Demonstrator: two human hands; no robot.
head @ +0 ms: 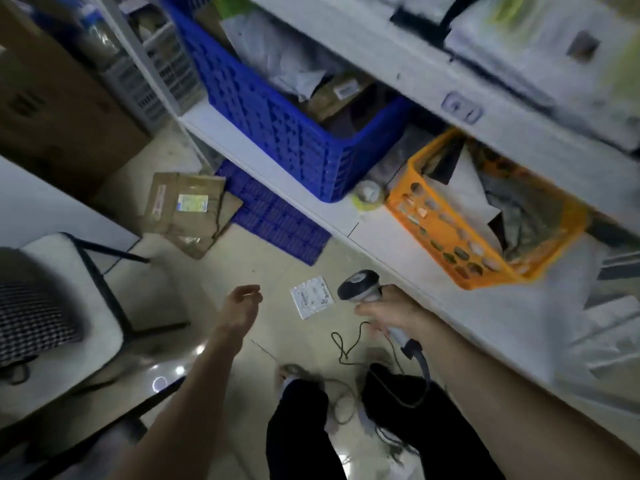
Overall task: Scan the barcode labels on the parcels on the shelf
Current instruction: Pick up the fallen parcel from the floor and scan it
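The right hand [388,315] has its fingers curled round a scanner [360,289]; the left hand [239,306] hangs loose, holding nothing. A label [311,296] lies on the floor between them.

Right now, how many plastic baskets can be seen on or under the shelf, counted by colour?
Blue basket on the shelf: 1
Orange basket on the shelf: 1
Blue basket lying under the shelf: 1
Grey basket behind the shelf post: 1
Total: 4
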